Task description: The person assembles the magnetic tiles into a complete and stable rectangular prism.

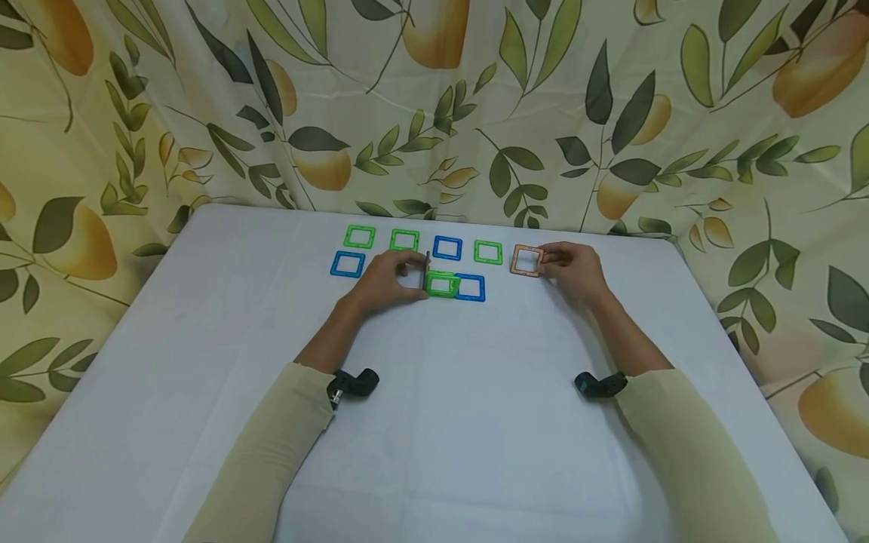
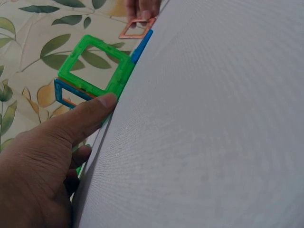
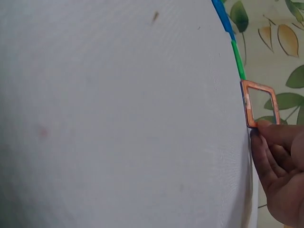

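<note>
My left hand [image 1: 383,283] pinches a dark-looking square tile [image 1: 427,271] standing on edge between thumb and fingers. Against its right side is a green square tile frame [image 2: 121,73], upright in the left wrist view, with the thumb at its lower corner. A blue square frame [image 1: 483,288] lies flat on the table, meeting the green one's right side. Off to the right, my right hand [image 1: 577,271] pinches an orange square frame [image 3: 259,86] by its right edge, tilted up in the right wrist view. Part of the left fingers is hidden behind the upright tile.
A back row on the white table [image 1: 434,422] holds a green frame [image 1: 359,246], a second green frame [image 1: 405,231], a blue frame [image 1: 447,258] and a green frame [image 1: 488,262]. Another blue frame [image 1: 347,274] lies left of my left hand. A patterned curtain [image 1: 407,113] hangs behind the table's far edge.
</note>
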`<state>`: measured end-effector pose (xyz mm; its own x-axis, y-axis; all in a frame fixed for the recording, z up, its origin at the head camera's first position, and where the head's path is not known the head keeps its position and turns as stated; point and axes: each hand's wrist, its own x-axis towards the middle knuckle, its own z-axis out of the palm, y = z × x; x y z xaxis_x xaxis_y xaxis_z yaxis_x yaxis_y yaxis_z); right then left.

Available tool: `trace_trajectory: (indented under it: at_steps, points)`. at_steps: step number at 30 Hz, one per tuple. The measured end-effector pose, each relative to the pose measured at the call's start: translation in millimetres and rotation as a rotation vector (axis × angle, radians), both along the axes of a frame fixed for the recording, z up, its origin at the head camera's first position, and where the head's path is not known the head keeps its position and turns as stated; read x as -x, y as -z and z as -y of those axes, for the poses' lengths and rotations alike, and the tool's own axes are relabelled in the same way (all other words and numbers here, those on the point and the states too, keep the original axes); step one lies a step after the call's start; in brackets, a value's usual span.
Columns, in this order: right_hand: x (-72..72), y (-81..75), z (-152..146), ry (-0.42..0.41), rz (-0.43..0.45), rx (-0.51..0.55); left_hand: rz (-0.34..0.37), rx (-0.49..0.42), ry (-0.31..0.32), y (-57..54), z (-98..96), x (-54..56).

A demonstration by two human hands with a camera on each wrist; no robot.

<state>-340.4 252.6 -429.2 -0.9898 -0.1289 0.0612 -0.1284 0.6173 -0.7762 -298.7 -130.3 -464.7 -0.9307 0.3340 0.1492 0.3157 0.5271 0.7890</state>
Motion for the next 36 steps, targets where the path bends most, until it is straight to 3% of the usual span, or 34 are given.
trace_trajectory:
  at_steps: [15,25,36]
  points:
    - [-12.9,-0.4,0.6,0.005,0.046,0.080,-0.011,-0.007,0.007,-1.1,-1.4,0.5]
    - [-22.8,1.0,11.9,-0.082,-0.027,0.103,-0.003,-0.010,0.003,-1.8,-0.9,-1.2]
    - [-37.4,1.2,33.6,-0.139,-0.043,0.093,0.007,-0.013,-0.001,0.1,0.7,-1.5]
